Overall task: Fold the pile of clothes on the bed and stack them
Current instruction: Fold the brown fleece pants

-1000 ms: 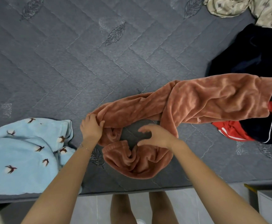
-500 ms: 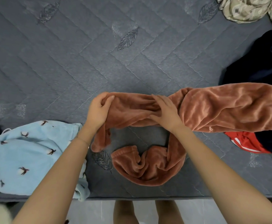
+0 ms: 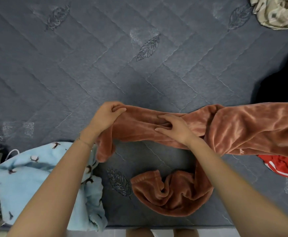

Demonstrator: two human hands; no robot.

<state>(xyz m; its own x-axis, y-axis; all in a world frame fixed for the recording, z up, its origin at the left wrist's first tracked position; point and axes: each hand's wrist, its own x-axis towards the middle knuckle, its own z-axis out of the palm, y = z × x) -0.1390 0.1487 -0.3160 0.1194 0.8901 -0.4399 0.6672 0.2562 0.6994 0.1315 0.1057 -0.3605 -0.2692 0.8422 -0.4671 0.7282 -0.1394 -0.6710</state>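
A grey quilted bed (image 3: pixel 105 74) stitched with leaf shapes fills the view, and clothes lie around its edges. In the middle, near the front edge, a rust-brown fleece garment (image 3: pixel 251 129) is stretched sideways. The left hand (image 3: pixel 108 115) grips its end with curled fingers, lifting it a little. The right hand (image 3: pixel 174 128) pinches a fold further along, its fingers dug into the pile. Another length of the fleece lies crumpled in a loop below the hands, so I'd say this piece is only being straightened, not yet folded. To the left a pale blue printed garment (image 3: pixel 28 177) lies roughly doubled over, hardly a neat stack. On the right a red garment (image 3: pixel 280 166), a dark one (image 3: pixel 280 86) and a beige patterned one (image 3: pixel 276 12) wait unfolded. Most of the job looks to be ahead.
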